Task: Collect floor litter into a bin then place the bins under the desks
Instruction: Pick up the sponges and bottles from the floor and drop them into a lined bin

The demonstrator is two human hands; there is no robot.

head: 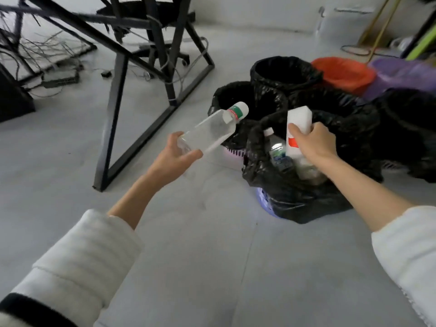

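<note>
The left hand [175,154] grips a clear empty bottle [210,132] by its base, held beside the bins. The right hand [312,140] clutches a white carton [297,127] over the nearest black-lined bin [295,194] on the floor [188,256].

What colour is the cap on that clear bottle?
White, on the bottle in the left hand, head view.

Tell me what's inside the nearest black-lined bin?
Inside the nearest bin a capped water bottle stands beside the white carton the right hand holds. Whatever lies deeper is hidden by the liner.
</note>
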